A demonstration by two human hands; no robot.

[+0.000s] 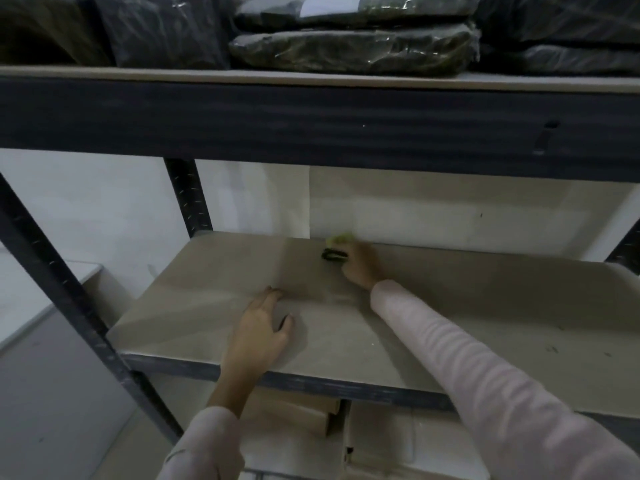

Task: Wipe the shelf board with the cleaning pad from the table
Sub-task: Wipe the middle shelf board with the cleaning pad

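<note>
The beige shelf board [485, 306] spans the middle of the view, set in a dark metal rack. My right hand [358, 263] reaches to the back of the board near the wall and is shut on a yellow-green cleaning pad [337, 240], which presses on the board; a dark part of the pad shows at the fingers. My left hand [263, 327] lies flat on the board near its front edge, fingers spread, holding nothing. Both sleeves are pale pink.
The upper shelf [311, 112] carries several dark plastic-wrapped bundles [353, 46] close overhead. Dark rack posts [188, 195] stand at the left. Cardboard boxes [381, 441] sit on the level below. A white table edge [45, 289] shows at the left.
</note>
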